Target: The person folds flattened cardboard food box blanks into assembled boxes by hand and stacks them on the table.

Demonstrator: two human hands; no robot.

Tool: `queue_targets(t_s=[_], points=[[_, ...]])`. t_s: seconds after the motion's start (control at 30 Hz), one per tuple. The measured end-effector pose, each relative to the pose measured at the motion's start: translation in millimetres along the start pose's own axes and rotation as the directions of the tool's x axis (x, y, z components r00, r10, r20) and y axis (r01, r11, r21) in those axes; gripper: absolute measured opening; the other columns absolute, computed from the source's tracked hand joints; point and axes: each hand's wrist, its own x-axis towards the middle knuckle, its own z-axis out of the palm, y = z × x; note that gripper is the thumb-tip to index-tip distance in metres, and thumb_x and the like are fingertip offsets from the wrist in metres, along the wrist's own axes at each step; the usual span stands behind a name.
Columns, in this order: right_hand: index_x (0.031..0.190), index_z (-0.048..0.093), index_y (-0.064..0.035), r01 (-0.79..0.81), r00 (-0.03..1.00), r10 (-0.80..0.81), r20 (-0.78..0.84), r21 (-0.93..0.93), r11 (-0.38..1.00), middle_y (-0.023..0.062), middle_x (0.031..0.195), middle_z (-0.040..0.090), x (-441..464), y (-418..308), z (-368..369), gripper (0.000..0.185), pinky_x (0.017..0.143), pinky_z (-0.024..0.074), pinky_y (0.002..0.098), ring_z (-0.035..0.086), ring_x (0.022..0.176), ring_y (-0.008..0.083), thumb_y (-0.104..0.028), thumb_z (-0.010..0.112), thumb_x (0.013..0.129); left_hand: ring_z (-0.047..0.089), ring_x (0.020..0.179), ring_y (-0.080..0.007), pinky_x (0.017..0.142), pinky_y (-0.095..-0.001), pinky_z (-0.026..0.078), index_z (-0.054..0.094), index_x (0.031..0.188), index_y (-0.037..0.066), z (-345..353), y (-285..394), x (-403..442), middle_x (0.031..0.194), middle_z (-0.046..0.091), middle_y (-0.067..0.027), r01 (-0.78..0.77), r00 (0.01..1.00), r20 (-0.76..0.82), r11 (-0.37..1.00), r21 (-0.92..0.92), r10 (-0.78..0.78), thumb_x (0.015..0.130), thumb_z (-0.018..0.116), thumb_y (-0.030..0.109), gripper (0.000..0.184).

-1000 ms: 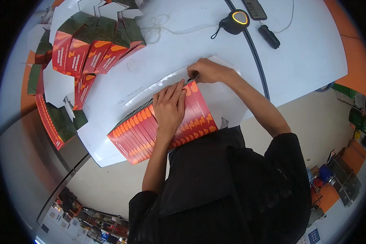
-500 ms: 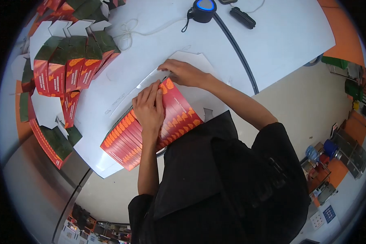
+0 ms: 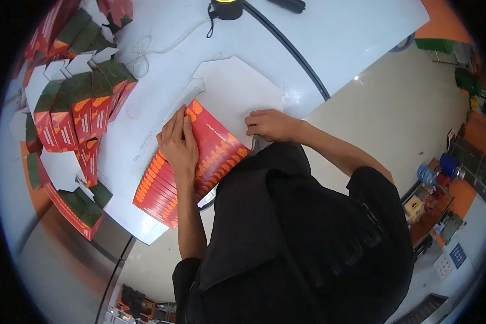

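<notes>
A fanned row of red and orange printed cardboard cartons, folded flat [image 3: 164, 189], lies along the near table edge against my body. My left hand [image 3: 179, 146] rests on it, fingers stretched flat over the top edge of the front red panel. Beyond spreads a carton blank with its white inner side up [image 3: 235, 86]. On its right side, my right hand [image 3: 272, 124] has curled fingers closed at the edge, just above a small greyish flap [image 3: 259, 143]. The exact contact under those fingers is partly hidden.
Several formed red and dark green cartons [image 3: 83, 116] with white flaps are piled at the left. A black round device with a yellow light [image 3: 228, 9], a pale cable [image 3: 170, 47] and a dark strip [image 3: 291, 48] are on the white table [image 3: 351, 48].
My right hand has moved from the blank's far left edge toward me, to its right side. My left hand still lies on the cartons. The camera view has shifted.
</notes>
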Motion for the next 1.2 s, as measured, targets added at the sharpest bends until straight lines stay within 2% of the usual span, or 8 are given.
queue_targets(t_s=[0.33, 0.43, 0.53, 0.73, 0.8, 1.0, 1.1, 1.2], points=[[0.098, 0.069, -0.0077, -0.031, 0.967, 0.039, -0.250, 0.038, 0.999, 0.0073, 0.100, 0.057, -11.5, -5.7, 18.7, 0.018, 0.093, 0.0532, 0.0414, 0.061, 0.107, 0.0279, -0.005, 0.069, 0.080, 0.072, 0.110, -0.0251, 0.093, -0.0362, 0.044, 0.075, 0.130, 0.007, 3.4, 1.9, 0.2, 0.125, 0.077, -0.0112, -0.003, 1.000, 0.009, 0.999, -0.046, 0.004, 0.109, 0.056, 0.024, 0.033], [0.096, 0.067, -0.0092, -0.015, 0.953, 0.004, -0.302, -0.033, 0.999, 0.0058, 0.099, 0.056, -11.8, -3.9, 15.6, 0.017, 0.094, 0.0512, 0.0408, 0.060, 0.105, 0.0261, -0.005, 0.069, 0.080, 0.073, 0.105, -0.0285, 0.090, -0.0377, 0.049, 0.075, 0.129, 0.005, 3.7, 2.4, 1.0, 0.123, 0.077, -0.0147, -0.022, 1.000, 0.006, 0.999, -0.028, 0.022, 0.110, 0.056, 0.024, 0.033], [0.093, 0.065, -0.0104, -0.007, 0.937, -0.026, -0.349, -0.092, 0.996, 0.0046, 0.097, 0.055, -14.6, -4.4, 15.8, 0.015, 0.094, 0.0491, 0.0399, 0.059, 0.103, 0.0242, -0.004, 0.068, 0.079, 0.073, 0.112, -0.0356, 0.097, -0.0417, 0.055, 0.070, 0.134, -0.001, -0.7, 6.6, 2.3, 0.125, 0.074, -0.0221, 0.000, 0.997, 0.074, 0.998, -0.055, 0.004, 0.112, 0.050, 0.027, 0.040], [0.094, 0.065, -0.0103, -0.033, 0.891, -0.001, -0.455, -0.068, 0.997, 0.0053, 0.097, 0.055, -19.0, -6.3, 32.0, 0.016, 0.091, 0.0490, 0.0420, 0.059, 0.099, 0.0254, -0.005, 0.068, 0.080, 0.073, 0.113, -0.0354, 0.097, -0.0415, 0.055, 0.069, 0.134, -0.001, 0.7, 5.5, 1.7, 0.126, 0.074, -0.0224, -0.011, 0.997, 0.071, 0.998, -0.064, 0.015, 0.113, 0.050, 0.027, 0.041], [0.095, 0.065, -0.0094, -0.032, 0.869, 0.026, -0.495, -0.003, 0.999, 0.0061, 0.098, 0.056, -17.9, -8.2, 50.8, 0.016, 0.089, 0.0497, 0.0435, 0.059, 0.098, 0.0270, -0.006, 0.069, 0.081, 0.075, 0.106, -0.0357, 0.091, -0.0407, 0.057, 0.072, 0.130, -0.001, 2.7, 6.9, 2.0, 0.122, 0.075, -0.0224, -0.050, 0.999, 0.017, 0.996, -0.074, 0.052, 0.111, 0.053, 0.024, 0.037], [0.099, 0.066, -0.0086, -0.034, 0.896, 0.141, -0.420, 0.252, 0.967, 0.0091, 0.100, 0.058, -16.5, -24.1, 67.4, 0.013, 0.090, 0.0513, 0.0440, 0.061, 0.105, 0.0307, -0.005, 0.070, 0.086, 0.072, 0.112, -0.0320, 0.097, -0.0405, 0.051, 0.073, 0.131, 0.004, 6.0, 3.2, -1.5, 0.125, 0.076, -0.0171, 0.012, 1.000, 0.009, 0.999, -0.050, -0.011, 0.111, 0.053, 0.027, 0.037], [0.104, 0.069, -0.0092, -0.043, 0.951, 0.124, -0.283, 0.277, 0.960, 0.0101, 0.106, 0.062, -20.8, -28.5, 46.5, 0.018, 0.095, 0.0512, 0.0447, 0.060, 0.110, 0.0316, -0.008, 0.073, 0.087, 0.069, 0.118, -0.0292, 0.102, -0.0396, 0.046, 0.073, 0.132, 0.007, 7.2, 1.7, -2.6, 0.128, 0.075, -0.0137, 0.020, 1.000, 0.014, 0.999, -0.025, -0.020, 0.111, 0.051, 0.029, 0.037], [0.112, 0.071, -0.0083, 0.037, 0.943, 0.037, -0.331, 0.216, 0.976, 0.0117, 0.114, 0.065, -16.0, -40.8, 20.9, 0.024, 0.099, 0.0507, 0.0452, 0.059, 0.116, 0.0335, -0.013, 0.076, 0.089, 0.069, 0.116, -0.0321, 0.097, -0.0415, 0.049, 0.072, 0.133, 0.007, 3.7, -0.3, 0.4, 0.127, 0.074, -0.0159, -0.028, 0.999, 0.025, 0.998, -0.050, 0.030, 0.111, 0.050, 0.027, 0.037]])
